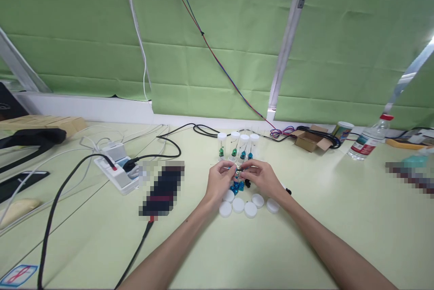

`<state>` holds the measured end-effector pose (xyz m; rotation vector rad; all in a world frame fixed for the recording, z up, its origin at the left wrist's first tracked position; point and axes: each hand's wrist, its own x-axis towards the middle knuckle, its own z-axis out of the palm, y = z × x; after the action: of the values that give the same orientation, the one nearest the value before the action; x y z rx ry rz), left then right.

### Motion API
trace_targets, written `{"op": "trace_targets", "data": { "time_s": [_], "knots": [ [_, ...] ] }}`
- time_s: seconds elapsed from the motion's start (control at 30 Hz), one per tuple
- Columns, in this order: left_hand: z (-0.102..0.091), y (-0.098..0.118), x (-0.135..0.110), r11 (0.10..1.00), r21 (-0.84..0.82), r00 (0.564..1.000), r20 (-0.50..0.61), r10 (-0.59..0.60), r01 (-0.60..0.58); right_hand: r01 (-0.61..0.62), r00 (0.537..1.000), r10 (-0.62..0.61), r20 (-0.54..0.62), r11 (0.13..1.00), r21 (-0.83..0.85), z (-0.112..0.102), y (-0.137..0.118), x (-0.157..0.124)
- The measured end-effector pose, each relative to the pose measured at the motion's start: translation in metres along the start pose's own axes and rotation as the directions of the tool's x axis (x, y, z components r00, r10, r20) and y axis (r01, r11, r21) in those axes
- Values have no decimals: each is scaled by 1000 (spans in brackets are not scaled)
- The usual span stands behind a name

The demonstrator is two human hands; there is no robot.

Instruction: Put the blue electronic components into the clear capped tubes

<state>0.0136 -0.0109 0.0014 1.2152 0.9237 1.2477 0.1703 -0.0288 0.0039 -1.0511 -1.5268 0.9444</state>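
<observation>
Nearest, six round white plastic caps [238,205] lie flat on the pale green tabletop [203,254], with a cluster of small glossy blue pieces [236,188] just beyond them. Above this cluster, the left hand [221,180] and the right hand [263,178] face each other, fingertips of both closed on a small dark piece [239,170] between them. Farther back, four clear cylindrical vials with white lids [244,144] stand upright in a row, containing green or blue pieces.
</observation>
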Motion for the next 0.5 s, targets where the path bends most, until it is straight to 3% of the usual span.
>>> {"op": "trace_targets", "data": {
  "time_s": [0.5],
  "knots": [
    [0,0,0,999,31,999,21,27,-28,14,999,-14,41,1000,16,2,-1,-2]
  ]
}}
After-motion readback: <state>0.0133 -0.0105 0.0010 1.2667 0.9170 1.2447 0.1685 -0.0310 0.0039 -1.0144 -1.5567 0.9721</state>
